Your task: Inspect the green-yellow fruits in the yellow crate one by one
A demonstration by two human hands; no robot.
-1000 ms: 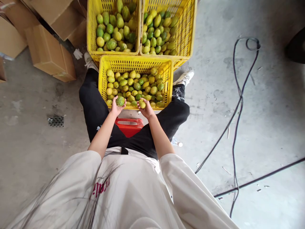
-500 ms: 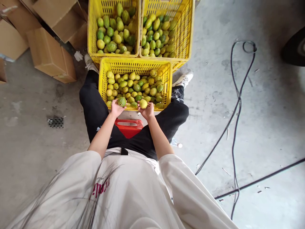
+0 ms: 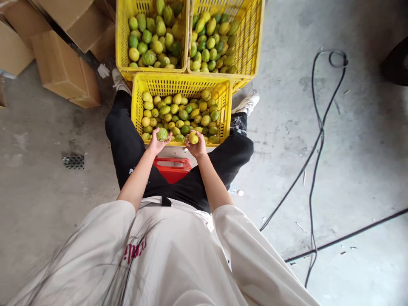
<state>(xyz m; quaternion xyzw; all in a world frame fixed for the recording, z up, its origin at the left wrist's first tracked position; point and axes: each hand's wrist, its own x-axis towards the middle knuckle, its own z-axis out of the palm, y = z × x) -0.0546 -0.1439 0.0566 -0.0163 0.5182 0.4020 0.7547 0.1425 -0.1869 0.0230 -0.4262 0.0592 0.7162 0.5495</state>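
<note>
My left hand (image 3: 157, 143) holds a bumpy green lemon (image 3: 162, 134) in its palm, fingers curled around the underside. In my right hand (image 3: 198, 146) is a smaller yellow lemon (image 3: 193, 137), gripped between thumb and fingers. Both hands hover over the near rim of a yellow plastic crate (image 3: 230, 114) that stands between my legs. Inside it lie many loose yellow and green lemons (image 3: 183, 114). The hands are a short way apart, each with its own fruit.
Two more yellow crates, a left one (image 3: 120, 38) and a right one (image 3: 256, 42), hold green and yellow lemons behind. Cardboard boxes (image 3: 60, 68) are piled at left. Beneath me is a red plastic seat (image 3: 174, 172). A black cable (image 3: 314, 170) loops over the floor at right.
The yellow lemon has turned a little in my right hand, and its fingers have shifted around it. My left hand's fingers have spread slightly. The whole view has tilted a little.
</note>
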